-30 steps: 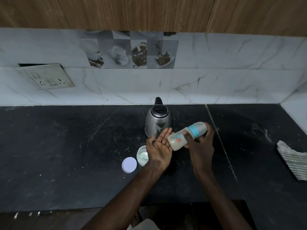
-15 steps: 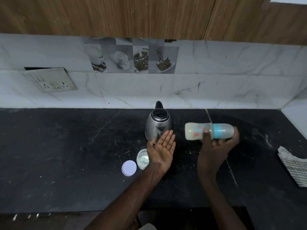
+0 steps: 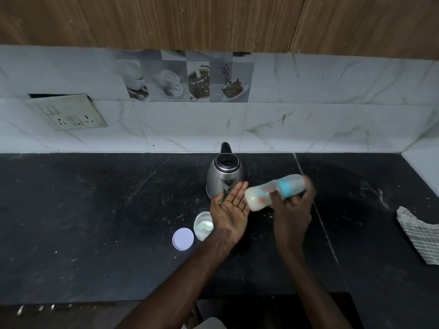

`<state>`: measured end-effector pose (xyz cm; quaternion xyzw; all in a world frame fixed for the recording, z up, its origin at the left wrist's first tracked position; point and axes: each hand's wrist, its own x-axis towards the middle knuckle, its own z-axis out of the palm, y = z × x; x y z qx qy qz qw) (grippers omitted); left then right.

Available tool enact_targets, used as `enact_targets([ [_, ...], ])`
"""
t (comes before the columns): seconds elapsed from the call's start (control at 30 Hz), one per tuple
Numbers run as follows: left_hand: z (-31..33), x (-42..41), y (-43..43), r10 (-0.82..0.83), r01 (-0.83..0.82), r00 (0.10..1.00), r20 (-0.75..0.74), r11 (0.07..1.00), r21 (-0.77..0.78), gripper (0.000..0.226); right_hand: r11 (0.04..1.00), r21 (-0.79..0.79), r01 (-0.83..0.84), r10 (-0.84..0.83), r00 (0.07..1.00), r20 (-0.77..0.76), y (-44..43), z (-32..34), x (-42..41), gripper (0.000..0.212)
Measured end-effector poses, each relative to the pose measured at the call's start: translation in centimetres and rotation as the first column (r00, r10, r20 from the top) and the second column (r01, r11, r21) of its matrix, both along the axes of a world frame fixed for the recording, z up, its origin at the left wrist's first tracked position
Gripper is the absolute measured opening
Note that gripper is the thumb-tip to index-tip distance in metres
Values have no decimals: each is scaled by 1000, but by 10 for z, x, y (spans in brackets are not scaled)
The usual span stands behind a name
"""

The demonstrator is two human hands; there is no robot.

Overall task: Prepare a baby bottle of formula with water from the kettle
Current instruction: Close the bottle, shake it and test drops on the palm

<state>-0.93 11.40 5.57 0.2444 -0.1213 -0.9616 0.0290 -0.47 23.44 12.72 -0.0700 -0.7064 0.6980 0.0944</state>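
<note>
**Baby bottle tipped sideways in the right hand, base at the left palm**

The translucent plastic baby bottle with a blue collar is in the air above the tabletop. It is tipped almost level, with its cap end up to the right and its base down to the left. Milky white liquid fills the base half (motion blur smears the bottle, so finer detail is lost). The right hand grips it from below near the collar, fingers and thumb curled round the body. The left hand is spread flat, palm up, fingers straight and close together. The bottle's base reaches these fingers, though the blur hides whether they truly touch.

Just behind the left hand stands the stainless-steel electric kettle with a black lid and handle, upright. Just left of the left wrist is a small clear jar holding white powder, uncovered, and beside it a round lilac lid lies flat. All three rest on the black stone tabletop. Well apart, at the right edge, lies a crumpled grey striped cloth. Behind, a white marble-look tiled wall carries a row of coffee-picture tiles and a cream socket plate, under wooden cabinets.
</note>
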Motion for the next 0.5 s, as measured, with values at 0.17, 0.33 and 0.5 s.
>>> enact_targets([
  [0.17, -4, 2, 2, -12, 11, 1000, 9, 999, 53, 61, 941, 217, -259, 255, 966, 45, -7, -6, 6, 80],
  [0.33, -6, 1, 1, -4, 4, 1000, 6, 1000, 12, 62, 999, 44, -31, 31, 999, -13, -5, 0, -5, 78],
  [0.5, -10, 1, -2, -10, 10, 1000, -3, 1000, -8, 63, 1000, 29, -2, 3, 1000, -23, 2, 0, -13, 74],
])
